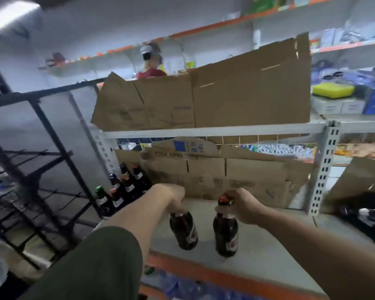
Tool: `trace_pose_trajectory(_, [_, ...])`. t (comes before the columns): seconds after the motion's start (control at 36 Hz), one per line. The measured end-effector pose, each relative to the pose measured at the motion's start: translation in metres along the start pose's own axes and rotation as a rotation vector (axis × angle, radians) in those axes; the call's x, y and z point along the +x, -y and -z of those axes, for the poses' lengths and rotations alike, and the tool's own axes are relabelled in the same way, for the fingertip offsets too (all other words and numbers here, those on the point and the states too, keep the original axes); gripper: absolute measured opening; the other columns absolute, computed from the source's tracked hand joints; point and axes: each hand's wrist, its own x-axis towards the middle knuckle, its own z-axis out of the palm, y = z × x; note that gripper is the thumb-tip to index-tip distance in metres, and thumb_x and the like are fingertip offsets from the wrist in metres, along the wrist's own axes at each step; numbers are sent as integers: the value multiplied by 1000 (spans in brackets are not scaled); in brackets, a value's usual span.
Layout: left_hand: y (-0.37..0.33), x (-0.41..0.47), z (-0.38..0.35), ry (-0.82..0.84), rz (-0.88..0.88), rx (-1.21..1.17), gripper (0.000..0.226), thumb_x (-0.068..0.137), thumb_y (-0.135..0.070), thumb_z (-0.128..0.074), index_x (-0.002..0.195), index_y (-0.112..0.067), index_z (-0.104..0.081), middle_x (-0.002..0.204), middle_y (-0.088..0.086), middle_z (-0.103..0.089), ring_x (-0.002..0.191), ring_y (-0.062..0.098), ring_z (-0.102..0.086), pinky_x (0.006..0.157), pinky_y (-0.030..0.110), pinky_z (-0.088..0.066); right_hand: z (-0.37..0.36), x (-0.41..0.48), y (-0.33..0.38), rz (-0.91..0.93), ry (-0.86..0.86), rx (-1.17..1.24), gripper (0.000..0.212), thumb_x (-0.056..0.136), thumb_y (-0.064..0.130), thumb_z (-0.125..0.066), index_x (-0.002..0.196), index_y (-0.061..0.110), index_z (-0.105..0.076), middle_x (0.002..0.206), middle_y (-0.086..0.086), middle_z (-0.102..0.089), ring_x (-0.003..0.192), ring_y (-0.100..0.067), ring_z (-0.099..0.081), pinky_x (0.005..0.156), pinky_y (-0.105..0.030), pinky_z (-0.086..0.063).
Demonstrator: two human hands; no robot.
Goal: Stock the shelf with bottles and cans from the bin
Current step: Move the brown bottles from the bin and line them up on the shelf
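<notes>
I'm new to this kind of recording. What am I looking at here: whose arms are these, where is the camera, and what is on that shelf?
There is no machine here: a person does the job with bare hands. The single picture comes from a wide-angle camera worn on the person's head, looking forward and down, so both arms reach in from the bottom. The left hand grips a dark bottle by its top, and that bottle leans. The right hand holds a second dark bottle by the neck, near its red cap, nearly upright. Both are low over the grey shelf board; I cannot tell whether they already stand on it. At the board's back left stands a cluster of bottles, and flattened cardboard lines the back.
</notes>
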Motion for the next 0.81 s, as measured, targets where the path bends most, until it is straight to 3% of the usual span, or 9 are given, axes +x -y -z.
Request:
trace_pose_trajectory(0.08, [25, 3, 4, -23, -28, 54, 35, 101, -43, -59, 93, -9, -65, 83, 5, -59, 66, 22, -51, 55, 32, -38, -11, 6, 22, -29, -72, 41, 20, 77, 40, -82, 80, 31, -65, 81, 8, -65, 76, -9, -59, 62, -24, -42])
trace_pose_trajectory(0.25, [59, 21, 11, -54, -90, 55, 24, 95, -28, -63, 93, -6, -69, 75, 3, -53, 63, 21, -47, 55, 30, -35, -18, 23, 49, -81, -178, 70, 14, 80, 29, -80, 78, 25, -67, 83, 6, -68, 78, -10, -62, 71, -30, -52])
trace_pose_trajectory(0.33, [68, 32, 11, -84, -108, 70, 28, 92, -24, -61, 104, 0, -67, 90, 11, -65, 72, 25, -55, 60, 35, -43, -18, 38, 58, -97, -194, 26, 19, 82, 26, -77, 69, 23, -63, 72, 6, -65, 67, -7, -60, 56, -23, -46])
trace_pose_trajectory(0.39, [70, 35, 14, -76, -134, 86, 34, 94, -23, -59, 117, 1, -63, 113, 15, -67, 90, 30, -63, 71, 40, -50, -20, 49, 60, -91, -187, -19, 21, 83, 29, -76, 69, 24, -61, 70, 7, -64, 64, -6, -59, 52, -21, -43])
trace_pose_trajectory(0.47, [71, 47, 17, -114, -189, 173, 18, 96, -21, -59, 111, -12, -63, 106, 7, -61, 97, 31, -61, 77, 38, -49, -22, 65, 60, -100, -174, -68, 24, 83, 33, -75, 68, 22, -60, 67, 5, -62, 61, -8, -58, 52, -24, -45])
trace_pose_trajectory(0.53, [73, 60, 15, -164, -209, 202, 12, 96, -19, -60, 104, -10, -62, 102, 2, -62, 91, 27, -60, 76, 37, -52, -26, 74, 58, -126, -170, -53, 21, 82, 31, -75, 71, 19, -62, 69, 1, -65, 64, -11, -61, 56, -26, -50])
trace_pose_trajectory(0.58, [77, 72, 13, -201, -231, 203, 20, 95, -18, -63, 113, -10, -68, 106, 5, -67, 91, 27, -62, 76, 39, -55, -31, 84, 57, -141, -170, -31, 18, 80, 31, -77, 79, 16, -66, 76, -2, -69, 71, -15, -65, 69, -36, -59])
trace_pose_trajectory(0.64, [83, 80, 14, -237, -260, 218, 19, 93, -17, -64, 111, -10, -68, 105, 8, -67, 88, 27, -60, 68, 35, -48, -37, 95, 56, -134, -167, -36, 19, 77, 32, -78, 85, 18, -68, 80, -2, -71, 75, -18, -67, 76, -43, -60])
trace_pose_trajectory(0.81, [116, 106, 17, -320, -333, 200, 22, 93, -8, -61, 113, -8, -67, 110, 11, -67, 98, 32, -63, 75, 37, -53, -54, 127, 63, -150, -160, -111, 12, 74, 28, -78, 82, 25, -70, 80, 4, -69, 77, -14, -64, 74, -38, -60])
